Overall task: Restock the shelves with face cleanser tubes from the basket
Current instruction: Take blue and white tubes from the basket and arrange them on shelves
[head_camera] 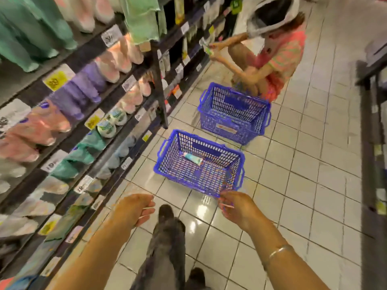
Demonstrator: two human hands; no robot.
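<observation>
A blue plastic basket [238, 162] stands on the tiled floor in front of me. One teal face cleanser tube [192, 158] lies inside it near the far wall. Both my hands reach forward above the floor, short of the basket. My left hand [134, 209] hangs with loosely curled fingers and holds nothing. My right hand [235, 207] is just at the basket's near rim, fingers relaxed and empty. The shelves [69, 141] on my left carry rows of pink, purple, teal and white tubes.
A second blue basket [266, 114] stands farther down the aisle. Beside it a person [278, 57] crouches and holds a tube at the shelf. Another dark shelf unit [374, 143] runs along the right edge. My legs and shoes [166, 214] are below me.
</observation>
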